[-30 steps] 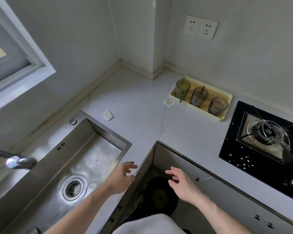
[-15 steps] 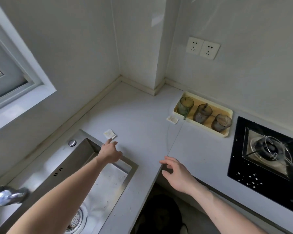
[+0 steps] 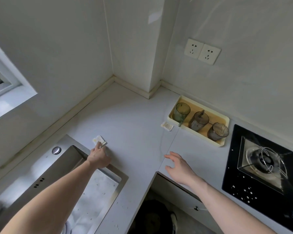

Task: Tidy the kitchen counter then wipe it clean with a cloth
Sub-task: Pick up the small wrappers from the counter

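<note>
Counter (image 3: 134,125) scraps: one small wrapper (image 3: 99,140) lies beside the sink (image 3: 71,154) corner, under the left hand's (image 3: 98,157) fingertips; grip unclear. Right hand (image 3: 179,167) hovers spread and empty, nearer the other wrapper (image 3: 167,126).

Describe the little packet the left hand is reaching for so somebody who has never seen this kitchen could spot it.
Start at the steel sink; just past its far right corner, on the grey counter, lies a small white packet at the left hand fingertips. A similar packet sits beside the yellow tray of jars; this one is by the sink.
</note>
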The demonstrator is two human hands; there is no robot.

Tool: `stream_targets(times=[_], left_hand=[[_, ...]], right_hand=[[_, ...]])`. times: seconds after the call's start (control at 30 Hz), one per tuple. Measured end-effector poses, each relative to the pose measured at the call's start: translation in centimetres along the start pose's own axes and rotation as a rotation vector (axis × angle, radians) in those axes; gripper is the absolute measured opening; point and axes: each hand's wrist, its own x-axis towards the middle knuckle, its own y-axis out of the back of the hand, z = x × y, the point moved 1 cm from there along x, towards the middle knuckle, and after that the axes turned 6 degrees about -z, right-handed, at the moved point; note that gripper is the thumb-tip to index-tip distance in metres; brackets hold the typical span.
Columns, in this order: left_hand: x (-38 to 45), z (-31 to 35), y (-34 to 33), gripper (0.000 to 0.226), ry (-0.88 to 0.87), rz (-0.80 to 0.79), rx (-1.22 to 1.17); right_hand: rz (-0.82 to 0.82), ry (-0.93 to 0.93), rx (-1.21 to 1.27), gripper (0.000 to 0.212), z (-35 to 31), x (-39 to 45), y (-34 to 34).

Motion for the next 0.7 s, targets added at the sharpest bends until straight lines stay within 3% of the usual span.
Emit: stream_targets(times=[0.23,0.37,0.7], left_hand=[[0.0,0.3,-0.5,0.074,0.011,0.066,-0.044],[-3.3,2.6,-1.1,0.086,-0.103,0.147,-0.129],[-12.0,5.4,-5.7,0.082,-0.161,0.232,-0.381]], right_hand=[[0.016,-0.095,-0.154,0.066,1.1,8.7,5.0],[-0.02,-0.128,-0.27,0.068,1.2,13.0,6.2],[-0.096,-0.144,-0.355,0.075,1.3,19.0,6.5]])
